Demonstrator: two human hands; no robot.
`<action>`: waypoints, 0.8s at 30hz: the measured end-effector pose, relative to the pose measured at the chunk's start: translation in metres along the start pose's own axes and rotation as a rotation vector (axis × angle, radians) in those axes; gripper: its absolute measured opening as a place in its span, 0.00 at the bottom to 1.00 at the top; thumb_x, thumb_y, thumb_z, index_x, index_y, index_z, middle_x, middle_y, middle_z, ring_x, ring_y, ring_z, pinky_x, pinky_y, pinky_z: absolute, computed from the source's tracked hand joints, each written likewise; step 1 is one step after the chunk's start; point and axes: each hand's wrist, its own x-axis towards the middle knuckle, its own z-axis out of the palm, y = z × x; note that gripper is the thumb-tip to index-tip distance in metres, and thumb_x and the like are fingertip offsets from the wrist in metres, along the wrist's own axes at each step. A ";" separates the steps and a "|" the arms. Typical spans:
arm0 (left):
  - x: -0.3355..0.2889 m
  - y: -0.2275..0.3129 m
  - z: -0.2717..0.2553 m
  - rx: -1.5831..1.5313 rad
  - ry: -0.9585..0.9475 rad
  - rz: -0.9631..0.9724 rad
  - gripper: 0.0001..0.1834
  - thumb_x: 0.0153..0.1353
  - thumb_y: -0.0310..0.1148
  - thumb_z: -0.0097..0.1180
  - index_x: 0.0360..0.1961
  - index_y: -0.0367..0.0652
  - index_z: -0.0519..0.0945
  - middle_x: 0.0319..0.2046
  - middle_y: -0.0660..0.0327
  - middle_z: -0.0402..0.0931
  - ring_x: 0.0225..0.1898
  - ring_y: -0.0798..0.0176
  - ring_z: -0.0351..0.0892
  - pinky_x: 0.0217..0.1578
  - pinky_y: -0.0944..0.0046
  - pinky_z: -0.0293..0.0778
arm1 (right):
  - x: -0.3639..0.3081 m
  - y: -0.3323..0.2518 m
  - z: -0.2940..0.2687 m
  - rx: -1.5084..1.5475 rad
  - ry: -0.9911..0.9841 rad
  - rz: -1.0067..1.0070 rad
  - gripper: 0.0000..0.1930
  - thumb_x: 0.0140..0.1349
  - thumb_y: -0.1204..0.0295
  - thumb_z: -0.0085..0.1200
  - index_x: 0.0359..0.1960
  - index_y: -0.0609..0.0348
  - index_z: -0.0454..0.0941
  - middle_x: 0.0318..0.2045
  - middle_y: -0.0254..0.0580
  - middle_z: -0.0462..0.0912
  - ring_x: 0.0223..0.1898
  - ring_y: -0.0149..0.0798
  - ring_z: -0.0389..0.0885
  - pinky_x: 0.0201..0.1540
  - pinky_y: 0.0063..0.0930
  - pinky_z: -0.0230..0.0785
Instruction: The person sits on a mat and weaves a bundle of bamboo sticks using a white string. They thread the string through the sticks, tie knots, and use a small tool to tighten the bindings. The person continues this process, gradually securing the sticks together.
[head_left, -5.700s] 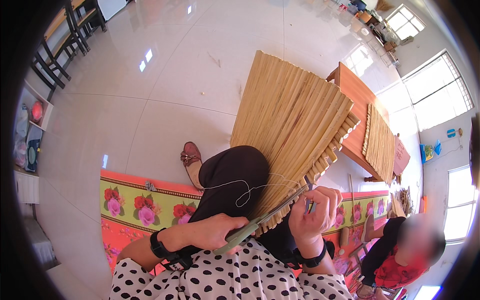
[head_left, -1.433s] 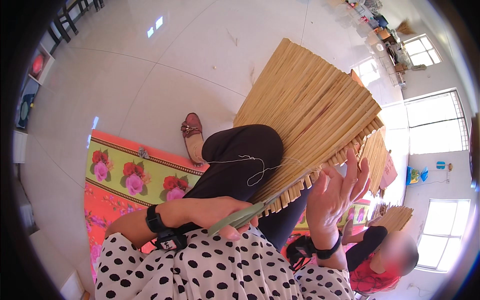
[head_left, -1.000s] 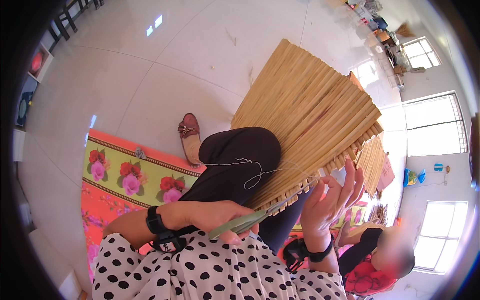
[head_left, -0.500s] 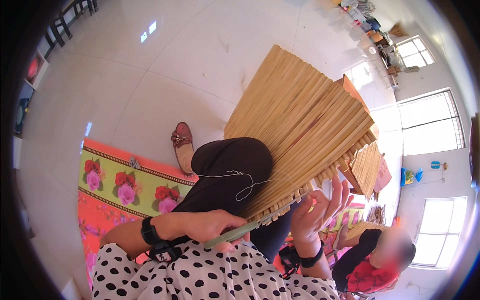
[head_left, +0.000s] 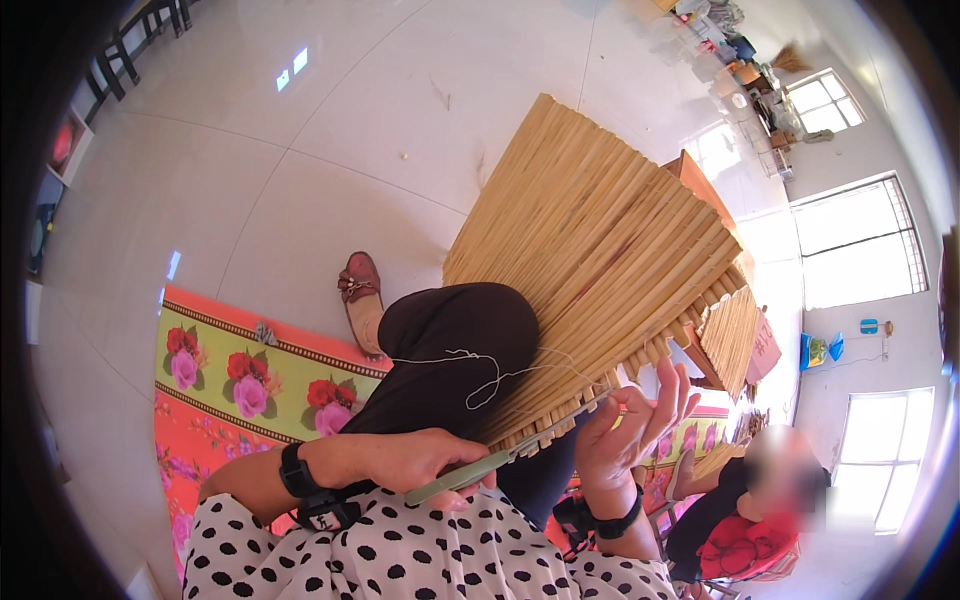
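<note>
A stiff fan-shaped mat of straw-coloured stalks point(head_left: 600, 220) leans across my dark-trousered knee, its bound lower edge toward me. My left hand point(head_left: 425, 466) is closed around the pale green handle of a long, narrow tool point(head_left: 460, 474) with a grey metal front part. That metal part lies along the mat's lower edge and points toward my right hand point(head_left: 635, 425). My right thumb and forefinger come together at the edge near the tool's tip, the other fingers raised; what they pinch is too small to make out. Loose white thread point(head_left: 480, 380) trails over my knee and the stalks.
A floral cloth point(head_left: 245, 385) covers the floor at left. Beyond the mat stand a brown wooden table point(head_left: 690, 170) and another stalk bundle point(head_left: 728, 335). At lower right sits another person in dark and red clothes point(head_left: 735, 525). Assorted goods point(head_left: 755, 85) line the far wall.
The view has shifted slightly. Both hands keep almost the same places at the mat's edge, with the green-handled tool still in my left hand.
</note>
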 end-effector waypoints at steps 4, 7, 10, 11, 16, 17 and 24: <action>0.001 -0.002 0.002 -0.038 0.023 0.025 0.20 0.53 0.34 0.62 0.46 0.39 0.74 0.26 0.68 0.74 0.28 0.73 0.72 0.33 0.69 0.71 | 0.000 0.001 0.000 0.006 0.011 0.004 0.11 0.72 0.67 0.42 0.34 0.61 0.68 0.61 0.56 0.64 0.64 0.61 0.61 0.67 0.64 0.42; -0.003 -0.001 0.001 0.044 0.030 0.045 0.19 0.53 0.33 0.62 0.46 0.39 0.75 0.26 0.68 0.74 0.29 0.73 0.73 0.33 0.69 0.72 | -0.002 0.004 0.000 0.047 0.069 -0.027 0.12 0.72 0.66 0.40 0.34 0.61 0.67 0.60 0.57 0.65 0.63 0.60 0.62 0.66 0.63 0.46; -0.022 0.008 -0.004 0.064 0.101 0.071 0.20 0.52 0.30 0.62 0.47 0.39 0.75 0.26 0.69 0.74 0.29 0.73 0.73 0.33 0.69 0.73 | -0.004 0.014 -0.004 0.155 0.142 -0.060 0.13 0.72 0.65 0.36 0.33 0.61 0.64 0.58 0.59 0.66 0.60 0.60 0.65 0.63 0.61 0.53; -0.032 0.014 -0.006 0.049 0.141 0.075 0.20 0.52 0.29 0.62 0.47 0.38 0.75 0.26 0.69 0.74 0.29 0.73 0.73 0.34 0.69 0.73 | -0.005 0.019 -0.006 0.095 0.172 -0.046 0.14 0.73 0.64 0.32 0.32 0.61 0.62 0.55 0.61 0.68 0.58 0.59 0.67 0.61 0.57 0.57; -0.089 0.011 -0.045 -0.102 0.873 0.101 0.21 0.54 0.35 0.63 0.46 0.38 0.74 0.27 0.65 0.73 0.24 0.71 0.75 0.27 0.69 0.73 | -0.014 0.058 -0.005 -0.013 0.345 0.176 0.17 0.76 0.64 0.28 0.37 0.68 0.63 0.53 0.58 0.72 0.46 0.49 0.72 0.49 0.37 0.64; -0.097 -0.002 -0.059 -0.084 1.046 0.171 0.17 0.55 0.35 0.62 0.42 0.38 0.75 0.25 0.65 0.73 0.23 0.70 0.74 0.25 0.70 0.70 | -0.020 0.075 -0.002 0.028 0.376 0.198 0.17 0.77 0.65 0.29 0.36 0.67 0.63 0.54 0.58 0.72 0.47 0.48 0.73 0.47 0.36 0.65; -0.177 -0.201 -0.137 0.498 1.490 -0.603 0.22 0.55 0.43 0.62 0.41 0.33 0.77 0.28 0.47 0.81 0.31 0.53 0.83 0.32 0.54 0.76 | -0.023 0.147 -0.008 -0.096 0.425 0.290 0.15 0.72 0.70 0.36 0.31 0.68 0.71 0.45 0.51 0.80 0.47 0.49 0.77 0.47 0.40 0.69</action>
